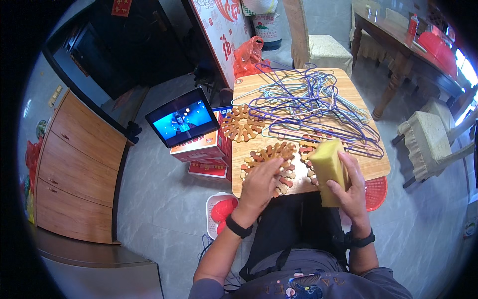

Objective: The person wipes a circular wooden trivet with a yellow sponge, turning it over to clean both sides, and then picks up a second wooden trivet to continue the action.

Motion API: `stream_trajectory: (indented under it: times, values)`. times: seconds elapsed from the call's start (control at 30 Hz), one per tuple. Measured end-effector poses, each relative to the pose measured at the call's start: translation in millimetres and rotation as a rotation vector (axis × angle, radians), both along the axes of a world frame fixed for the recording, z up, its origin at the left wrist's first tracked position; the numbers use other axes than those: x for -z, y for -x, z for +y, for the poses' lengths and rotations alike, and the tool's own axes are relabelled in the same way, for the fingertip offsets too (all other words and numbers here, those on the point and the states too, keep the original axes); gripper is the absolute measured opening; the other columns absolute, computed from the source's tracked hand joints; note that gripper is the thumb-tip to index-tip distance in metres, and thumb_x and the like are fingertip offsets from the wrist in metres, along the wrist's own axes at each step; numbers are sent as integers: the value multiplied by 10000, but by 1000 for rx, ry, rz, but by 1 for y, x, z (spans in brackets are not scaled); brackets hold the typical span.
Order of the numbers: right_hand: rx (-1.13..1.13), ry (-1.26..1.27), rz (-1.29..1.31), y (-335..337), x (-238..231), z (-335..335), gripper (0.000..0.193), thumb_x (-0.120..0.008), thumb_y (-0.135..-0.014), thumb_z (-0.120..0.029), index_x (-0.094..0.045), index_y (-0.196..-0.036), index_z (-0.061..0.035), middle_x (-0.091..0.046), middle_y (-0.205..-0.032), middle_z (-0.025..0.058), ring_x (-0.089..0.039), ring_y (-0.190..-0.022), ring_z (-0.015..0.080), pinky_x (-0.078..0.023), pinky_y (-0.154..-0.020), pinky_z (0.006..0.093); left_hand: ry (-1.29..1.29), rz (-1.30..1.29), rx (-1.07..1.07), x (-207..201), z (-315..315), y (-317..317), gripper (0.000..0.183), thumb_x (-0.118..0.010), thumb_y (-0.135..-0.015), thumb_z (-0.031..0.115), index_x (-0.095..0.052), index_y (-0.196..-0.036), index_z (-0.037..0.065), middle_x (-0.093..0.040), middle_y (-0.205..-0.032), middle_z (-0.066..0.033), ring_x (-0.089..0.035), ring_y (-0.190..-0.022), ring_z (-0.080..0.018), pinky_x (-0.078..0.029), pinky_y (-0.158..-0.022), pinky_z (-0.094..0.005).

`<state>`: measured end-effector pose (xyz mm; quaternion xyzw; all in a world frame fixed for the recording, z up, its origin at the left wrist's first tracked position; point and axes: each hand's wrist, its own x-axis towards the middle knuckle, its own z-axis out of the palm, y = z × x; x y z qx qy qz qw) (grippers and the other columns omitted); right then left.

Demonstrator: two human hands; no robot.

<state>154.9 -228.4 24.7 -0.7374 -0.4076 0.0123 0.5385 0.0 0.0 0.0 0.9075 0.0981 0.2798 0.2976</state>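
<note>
Clasping a yellow foam block (327, 169), the right hand (354, 195) is clamped around it above the near edge of the wooden tabletop (371, 168). The left hand (260, 185) touches a round wooden lattice trivet (282, 151) near that edge (whether its fingers pinch, one cannot tell). Clothes hangers (311, 107) crowd the far half, leaving bare wood at near right. Below, a white basket (211, 219) contains red objects (224, 210).

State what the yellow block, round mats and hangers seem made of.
Yellow block: probably matte foam, by its dull, even surface. Round mats: possibly satin wood, by their varied browns. Hangers: likely smooth plastic-coated wire, thin and evenly coloured.
</note>
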Motion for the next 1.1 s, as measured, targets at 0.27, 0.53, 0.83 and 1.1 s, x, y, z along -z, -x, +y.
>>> stream_trajectory:
  times: [0.27,0.53,0.83,1.1]
  values:
    - [50,-100,22,2,1,5,709,-798,-818,-144,-524,-1465,-44,-520,-1432,194,-497,-1351,343,-381,-1145,426,438,-159,-119,-26,-1,14,442,-552,-1080,223,-515,-1461,2,-675,-1180,-120,-656,-1039,-167,-543,-844,-304]
    - [-16,14,-199,10,-5,35,665,-805,-820,-214,-563,-1418,-54,-556,-1363,229,-567,-1242,404,-453,-1055,455,1101,-190,-253,25,-3,6,495,-545,-1074,202,-422,-1516,16,-594,-1294,-94,-643,-1067,-140,-600,-798,-259]
    - [-87,225,-321,12,2,87,660,-763,-844,-286,-555,-1454,-146,-549,-1356,223,-572,-1204,419,-469,-1028,476,923,-153,-248,49,18,5,452,-630,-999,262,-507,-1384,58,-594,-1218,-84,-629,-1060,-168,-583,-797,-295]
    - [-103,460,-365,20,19,113,619,-755,-824,-273,-595,-1409,-148,-580,-1285,210,-599,-1127,392,-490,-949,477,986,-109,-283,43,22,0,446,-575,-1005,121,-488,-1437,47,-613,-1239,-89,-643,-1045,-149,-580,-794,-263]
